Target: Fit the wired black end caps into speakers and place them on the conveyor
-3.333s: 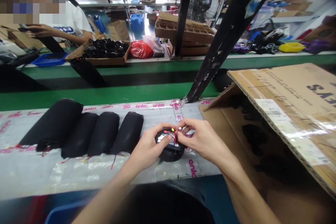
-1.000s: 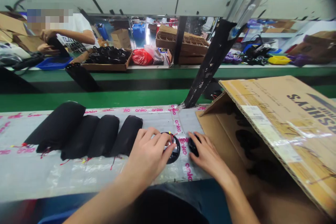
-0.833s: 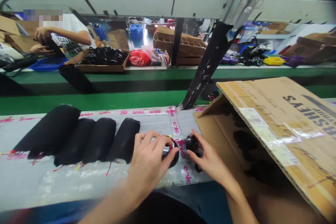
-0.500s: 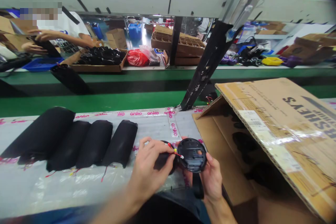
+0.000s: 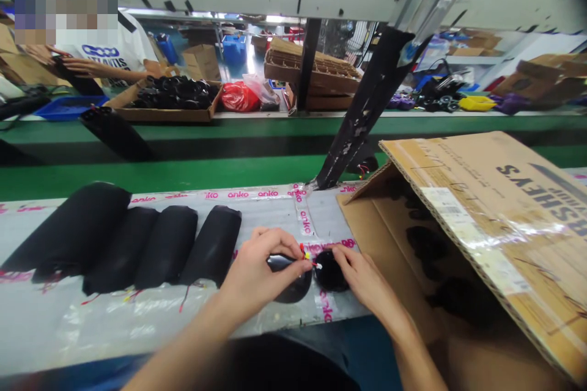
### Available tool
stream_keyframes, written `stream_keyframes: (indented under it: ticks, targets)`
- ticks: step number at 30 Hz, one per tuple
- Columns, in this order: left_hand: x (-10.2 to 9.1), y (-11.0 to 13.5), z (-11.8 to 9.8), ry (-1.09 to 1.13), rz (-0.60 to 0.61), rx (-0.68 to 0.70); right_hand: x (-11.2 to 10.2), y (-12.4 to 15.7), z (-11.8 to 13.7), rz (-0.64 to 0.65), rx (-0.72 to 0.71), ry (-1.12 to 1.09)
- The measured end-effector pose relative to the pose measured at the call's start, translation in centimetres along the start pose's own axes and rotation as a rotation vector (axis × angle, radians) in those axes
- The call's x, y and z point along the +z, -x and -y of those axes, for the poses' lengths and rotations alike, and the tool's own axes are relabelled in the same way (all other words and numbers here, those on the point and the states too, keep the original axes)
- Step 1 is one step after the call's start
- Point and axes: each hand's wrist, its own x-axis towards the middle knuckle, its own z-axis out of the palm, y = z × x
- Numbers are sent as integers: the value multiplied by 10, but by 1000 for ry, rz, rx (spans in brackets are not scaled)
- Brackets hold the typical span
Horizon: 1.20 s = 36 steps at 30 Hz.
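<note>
My left hand [image 5: 263,272] pinches a thin wire lead [image 5: 307,255] with red and yellow parts and a small white plug at its end. Below those fingers is a glossy black rounded piece [image 5: 296,290], partly hidden by the hand. My right hand [image 5: 367,275] has its fingertips closed on the edge of a round black part [image 5: 331,274], low over the wrapped tabletop, beside the plug. Its thumb is hidden. Left of my hands lie several black cylinders [image 5: 213,247] with thin wires at their near ends.
A large open cardboard box [image 5: 477,208] holding black parts stands close on the right. A slanted black post [image 5: 353,116] rises behind the table edge. Across the green belt [image 5: 220,168], a co-worker [image 5: 105,55] handles a black part near a carton of black pieces [image 5: 169,115].
My right hand has turned the round black part from its hollow side facing me to lying dark and low by the table. My left hand still pinches the wire lead, slightly higher.
</note>
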Motion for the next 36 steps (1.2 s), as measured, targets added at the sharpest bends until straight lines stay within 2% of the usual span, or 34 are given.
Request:
stream_keyframes:
  ticks: [3,5,9,11,14,16,19,23,26,29,36]
  targets:
    - [-10,-11,-4,17,121,4,5,9,3,-35,-37,159]
    - [-12,-15,-5,38,161,26,9,15,3,16,-72,250]
    - [-6,-11,-1,112,90,-46,7,19,-2,91,-126,273]
    - [-1,-4,0,129,32,-88,1,21,-1,79,-121,122]
    - [6,4,-1,151,-42,-112,1,28,10,64,-116,-440]
    - [10,7,-2,175,-79,-126,12,36,20,45,-119,-784]
    - [17,11,-4,214,-143,-146,37,47,32,-2,-118,-957]
    - [24,16,-4,199,-232,-155,52,53,36,-86,-169,-850]
    - [25,18,-4,168,-262,-142,47,54,34,-117,-193,-751]
    - [25,19,-3,174,-231,-125,40,55,35,-133,-189,-702]
    - [20,15,-4,135,-212,34,26,50,61,-106,-237,-564]
